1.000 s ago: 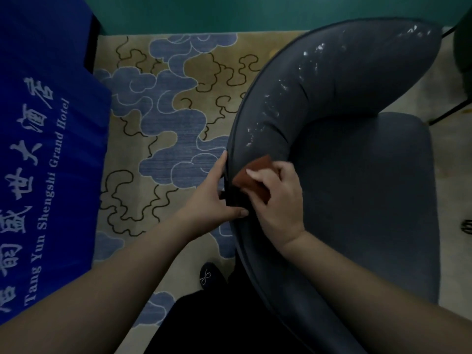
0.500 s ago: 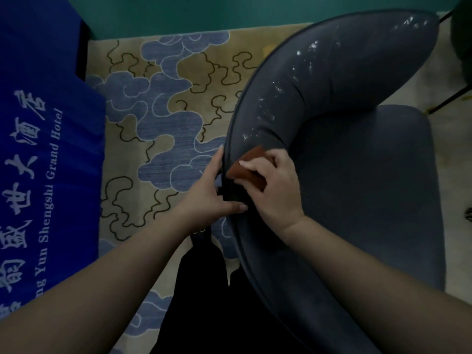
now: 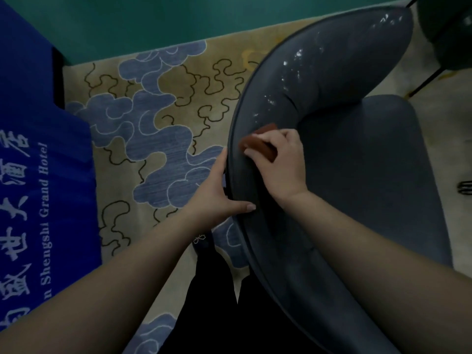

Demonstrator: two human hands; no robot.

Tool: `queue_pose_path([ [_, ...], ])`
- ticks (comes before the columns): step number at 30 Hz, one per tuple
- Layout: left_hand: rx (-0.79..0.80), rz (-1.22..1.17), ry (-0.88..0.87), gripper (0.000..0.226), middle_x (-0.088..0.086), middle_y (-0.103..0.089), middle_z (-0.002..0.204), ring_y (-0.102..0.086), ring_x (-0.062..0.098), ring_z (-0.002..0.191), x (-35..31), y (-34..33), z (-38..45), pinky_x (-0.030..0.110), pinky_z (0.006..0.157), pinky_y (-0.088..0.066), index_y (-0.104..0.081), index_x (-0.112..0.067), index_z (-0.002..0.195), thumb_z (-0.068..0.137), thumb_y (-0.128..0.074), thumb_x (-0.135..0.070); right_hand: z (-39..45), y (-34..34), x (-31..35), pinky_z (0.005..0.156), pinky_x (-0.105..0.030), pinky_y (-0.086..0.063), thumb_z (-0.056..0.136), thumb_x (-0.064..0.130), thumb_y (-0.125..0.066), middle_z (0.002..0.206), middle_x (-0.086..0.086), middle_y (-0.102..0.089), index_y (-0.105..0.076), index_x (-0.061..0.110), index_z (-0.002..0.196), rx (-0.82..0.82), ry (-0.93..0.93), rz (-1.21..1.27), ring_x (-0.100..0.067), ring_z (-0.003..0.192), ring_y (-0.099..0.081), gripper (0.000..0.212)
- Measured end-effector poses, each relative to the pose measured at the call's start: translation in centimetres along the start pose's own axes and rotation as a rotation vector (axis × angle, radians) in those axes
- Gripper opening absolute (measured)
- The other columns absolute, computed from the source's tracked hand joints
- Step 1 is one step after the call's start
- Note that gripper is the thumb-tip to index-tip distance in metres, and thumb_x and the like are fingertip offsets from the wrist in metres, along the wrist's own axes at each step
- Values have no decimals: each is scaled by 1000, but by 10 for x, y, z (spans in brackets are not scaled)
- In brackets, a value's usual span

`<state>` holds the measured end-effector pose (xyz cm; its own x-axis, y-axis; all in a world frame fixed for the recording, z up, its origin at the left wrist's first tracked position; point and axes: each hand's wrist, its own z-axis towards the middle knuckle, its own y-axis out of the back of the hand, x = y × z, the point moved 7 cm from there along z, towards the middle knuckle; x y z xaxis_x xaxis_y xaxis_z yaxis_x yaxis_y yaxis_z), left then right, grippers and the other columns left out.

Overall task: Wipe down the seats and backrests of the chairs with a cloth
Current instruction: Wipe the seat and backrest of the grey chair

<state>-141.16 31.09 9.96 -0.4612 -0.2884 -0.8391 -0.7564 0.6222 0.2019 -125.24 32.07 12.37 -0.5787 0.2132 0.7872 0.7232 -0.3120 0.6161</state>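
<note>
A dark blue-grey armchair fills the right half of the head view, with a curved padded backrest (image 3: 327, 70) and a flat seat (image 3: 378, 169). Shiny wet streaks run along the backrest's top. My right hand (image 3: 283, 164) grips a small reddish-brown cloth (image 3: 260, 143) and presses it on the backrest's top near its outer rim. My left hand (image 3: 217, 192) holds the outer edge of the backrest just below, thumb lying on the top, fingers hidden behind the rim.
A blue cloth with white hotel lettering (image 3: 33, 200) covers a table at the left. A beige carpet with blue cloud shapes (image 3: 158, 139) lies between it and the chair. A green wall (image 3: 153, 19) runs along the back. Another dark chair (image 3: 447, 29) stands at the top right.
My right hand has slid the cloth a little further up along the backrest's top. My left hand keeps its hold on the rim.
</note>
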Motion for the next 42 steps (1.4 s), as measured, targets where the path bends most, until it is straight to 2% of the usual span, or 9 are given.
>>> queue_pose_path([
  [6, 80, -8, -17, 130, -17, -31, 152, -43, 13, 133, -2, 10, 22, 42, 106, -42, 2, -43, 151, 61, -89, -18, -43, 4, -3, 85, -32, -50, 74, 43, -70, 107, 2, -48, -67, 27, 99, -22, 12, 30, -17, 97, -55, 30],
  [14, 125, 52, -73, 127, -16, -35, 149, -43, 7, 131, -16, 23, 51, 38, 103, -46, 1, -44, 150, 63, -89, -29, 3, 3, -15, 87, -27, -48, 79, 36, -74, 104, 0, -50, -68, 24, 96, -161, -166, 30, -18, 98, -56, 22],
  [19, 188, 41, -78, 125, -10, -37, 149, -45, 17, 131, -26, 27, 63, 45, 101, -46, -3, -45, 150, 63, -89, -21, -32, 6, -12, 86, -25, -48, 75, 45, -66, 102, 7, -48, -67, 27, 95, -170, -135, 4, -15, 96, -56, 27],
  [24, 192, 76, -76, 126, -13, -37, 147, -47, 13, 128, -26, 29, 67, 43, 100, -47, 1, -45, 150, 62, -88, -30, 16, 5, -18, 93, -32, -48, 79, 30, -76, 107, 0, -49, -69, 20, 95, -250, -263, 30, -17, 101, -56, 20],
  [30, 216, 96, -92, 125, -32, -39, 131, -49, 6, 123, -31, 32, 79, 32, 89, -55, 6, -48, 148, 68, -86, -19, -25, 5, -15, 82, -5, -39, 75, 44, -68, 102, 10, -46, -63, 30, 91, -201, -242, 13, 0, 92, -53, 21],
  [32, 212, 118, -105, 125, -46, -35, 118, -48, -1, 117, -31, 30, 82, 16, 79, -53, 9, -48, 147, 69, -84, -17, -20, 4, -13, 85, -6, -39, 76, 41, -70, 103, 9, -46, -64, 28, 92, -200, -226, -2, -1, 93, -53, 21],
  [35, 190, 124, -112, 124, -39, -37, 117, -49, 1, 114, -29, 29, 84, 5, 64, -47, 11, -46, 147, 72, -82, -17, 12, 4, -16, 93, -20, -43, 80, 30, -75, 109, 0, -47, -66, 20, 94, -264, -275, -11, -11, 99, -54, 20],
  [38, 162, 133, -131, 122, -40, -38, 115, -48, 2, 117, -29, 31, 85, 11, 76, -48, 10, -45, 148, 73, -82, -20, 20, 4, -21, 93, -23, -45, 81, 33, -73, 111, 0, -46, -65, 22, 97, -299, -340, 15, -10, 99, -54, 21],
  [42, 205, 118, -121, 120, -35, -44, 127, -52, 6, 120, -32, 33, 86, 29, 95, -50, 8, -44, 149, 74, -81, -16, -14, 0, -14, 86, -13, -44, 76, 44, -68, 108, 6, -46, -63, 31, 95, -223, -236, -6, -1, 96, -52, 23],
])
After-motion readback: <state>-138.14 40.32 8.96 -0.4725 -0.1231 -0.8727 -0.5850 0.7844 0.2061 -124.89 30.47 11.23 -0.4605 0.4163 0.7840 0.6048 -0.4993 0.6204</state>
